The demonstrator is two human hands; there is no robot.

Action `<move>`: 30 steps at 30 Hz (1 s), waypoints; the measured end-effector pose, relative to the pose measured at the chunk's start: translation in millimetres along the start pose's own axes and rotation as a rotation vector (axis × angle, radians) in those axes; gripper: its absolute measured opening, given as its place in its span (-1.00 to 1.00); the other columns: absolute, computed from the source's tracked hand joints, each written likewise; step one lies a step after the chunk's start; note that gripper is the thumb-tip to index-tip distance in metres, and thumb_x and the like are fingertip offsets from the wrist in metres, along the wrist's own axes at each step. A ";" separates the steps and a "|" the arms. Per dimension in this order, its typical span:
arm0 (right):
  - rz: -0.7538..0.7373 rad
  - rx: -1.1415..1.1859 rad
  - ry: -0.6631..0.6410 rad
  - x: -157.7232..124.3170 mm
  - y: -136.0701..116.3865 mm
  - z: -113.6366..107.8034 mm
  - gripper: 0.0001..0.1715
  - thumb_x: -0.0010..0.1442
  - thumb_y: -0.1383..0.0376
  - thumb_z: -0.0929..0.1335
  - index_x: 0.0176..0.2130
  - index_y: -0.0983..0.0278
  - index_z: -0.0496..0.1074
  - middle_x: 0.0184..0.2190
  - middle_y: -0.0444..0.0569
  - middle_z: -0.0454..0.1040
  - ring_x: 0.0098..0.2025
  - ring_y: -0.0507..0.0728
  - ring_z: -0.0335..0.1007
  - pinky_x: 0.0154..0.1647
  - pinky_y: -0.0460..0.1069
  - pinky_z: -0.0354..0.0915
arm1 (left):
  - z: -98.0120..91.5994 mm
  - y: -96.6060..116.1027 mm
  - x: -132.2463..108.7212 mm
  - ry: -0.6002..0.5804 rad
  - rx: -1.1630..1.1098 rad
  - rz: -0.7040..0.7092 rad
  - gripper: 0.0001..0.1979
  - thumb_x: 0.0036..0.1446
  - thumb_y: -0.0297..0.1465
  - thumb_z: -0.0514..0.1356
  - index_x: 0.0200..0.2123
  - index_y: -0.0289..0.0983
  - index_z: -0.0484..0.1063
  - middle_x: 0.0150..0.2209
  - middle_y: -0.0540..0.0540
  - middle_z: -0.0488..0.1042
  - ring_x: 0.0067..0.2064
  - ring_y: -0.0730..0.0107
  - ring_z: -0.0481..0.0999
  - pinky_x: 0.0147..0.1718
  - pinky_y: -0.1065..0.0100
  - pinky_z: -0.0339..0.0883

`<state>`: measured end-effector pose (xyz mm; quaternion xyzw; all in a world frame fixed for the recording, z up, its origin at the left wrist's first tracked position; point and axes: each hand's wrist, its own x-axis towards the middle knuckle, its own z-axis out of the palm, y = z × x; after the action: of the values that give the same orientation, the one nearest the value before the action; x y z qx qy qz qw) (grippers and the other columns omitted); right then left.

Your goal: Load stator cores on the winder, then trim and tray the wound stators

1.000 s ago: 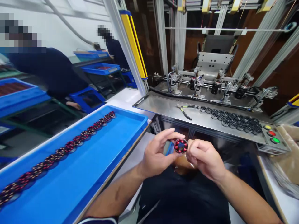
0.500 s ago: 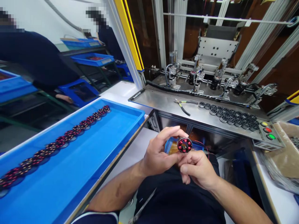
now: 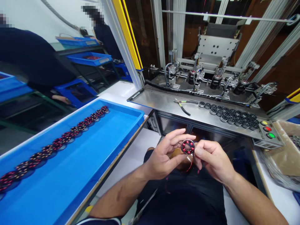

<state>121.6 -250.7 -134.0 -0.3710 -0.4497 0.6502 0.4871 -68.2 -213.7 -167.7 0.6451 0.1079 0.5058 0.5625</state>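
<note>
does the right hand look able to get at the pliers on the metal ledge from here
Probably yes: the pliers lie uncovered on the metal ledge, with nothing visible blocking the way. The right hand seems busy beside the red-wound ring, though the left hand appears to support it.

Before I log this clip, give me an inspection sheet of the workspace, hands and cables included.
Surface: metal shelf before the machine; blue tray at left.
Work parts: red-wound ring in hand; row of similar parts in the tray; dark parts grouped on the shelf.
Clutter: pliers on the shelf, handles spread.
Hands: left hand holds the ring; right hand is at its right edge, exact grip unclear.
Cables: black cable along the shelf's back; thin red wire below the ring.
Surroundings: two co-workers at left, control buttons at right.
</note>
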 end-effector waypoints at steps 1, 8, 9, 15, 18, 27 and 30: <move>0.008 -0.001 0.008 -0.5 0.4 2.4 -0.54 0.15 0.04 0.53 -0.53 0.31 0.45 -0.70 -0.16 0.41 -0.63 -0.06 0.24 -0.51 -0.12 0.18 | 1.5 -0.8 0.4 0.009 -0.015 0.006 -0.20 0.14 -0.69 0.31 0.33 -0.01 0.18 0.20 -0.19 0.49 0.02 0.40 0.62 0.04 0.42 0.50; -0.073 -0.117 -0.100 -10.2 24.5 -6.3 -0.56 0.19 0.04 0.50 -0.53 0.26 0.47 -0.65 -0.13 0.43 -0.56 0.02 0.29 -0.49 -0.06 0.21 | 3.7 3.3 4.1 0.091 -0.123 -0.032 -0.27 0.06 -0.61 0.42 0.23 -0.09 0.28 -0.03 -0.14 0.56 -0.16 0.44 0.63 -0.19 0.48 0.53; -0.079 -0.160 -0.140 -12.0 26.4 -11.1 -0.57 0.21 0.05 0.48 -0.53 0.26 0.48 -0.64 -0.12 0.44 -0.56 0.02 0.30 -0.49 -0.05 0.21 | 2.6 4.5 4.2 0.091 -0.130 -0.045 -0.29 0.07 -0.58 0.42 0.23 -0.10 0.28 -0.03 -0.16 0.56 -0.16 0.41 0.64 -0.21 0.47 0.54; -0.237 -0.386 -0.067 -15.3 6.0 -30.3 -0.69 0.08 0.08 0.58 -0.37 0.26 0.56 -0.47 -0.07 0.49 -0.44 0.07 0.37 -0.40 -0.02 0.31 | -1.7 5.0 3.0 0.065 -0.049 0.033 -0.26 0.09 -0.64 0.39 0.25 -0.03 0.26 0.04 -0.13 0.59 -0.08 0.41 0.64 -0.08 0.42 0.53; -0.326 -0.384 0.037 -13.0 -7.6 -18.2 -0.59 -0.02 0.04 0.62 -0.34 0.23 0.51 -0.43 -0.10 0.44 -0.40 0.08 0.34 -0.38 -0.01 0.30 | 0.8 2.4 2.0 0.021 0.004 0.098 -0.21 0.11 -0.67 0.35 0.31 -0.01 0.22 0.10 -0.14 0.57 0.01 0.37 0.63 -0.03 0.41 0.53; -0.374 -0.267 0.205 -11.2 12.2 9.8 -0.73 0.29 0.21 0.44 -0.41 0.24 0.41 -0.49 -0.13 0.41 -0.46 0.02 0.33 -0.43 -0.05 0.28 | 4.1 3.4 -3.8 0.048 -0.144 -0.083 -0.45 0.19 -0.60 0.32 0.19 -0.07 0.38 0.11 -0.17 0.59 -0.02 0.31 0.67 -0.06 0.36 0.57; -0.365 -0.238 0.221 -13.1 19.2 11.3 -0.75 0.29 0.24 0.44 -0.41 0.24 0.42 -0.49 -0.12 0.45 -0.44 0.04 0.40 -0.40 -0.04 0.33 | 2.5 1.3 -6.5 0.074 -0.289 -0.191 -0.62 0.17 -0.50 0.36 0.06 -0.23 0.51 0.08 -0.27 0.60 -0.14 0.29 0.70 -0.15 0.35 0.61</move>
<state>108.8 -268.2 -148.0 -0.4072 -0.5268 0.4492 0.5958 -69.9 -220.2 -169.6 0.5252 0.1155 0.4836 0.6906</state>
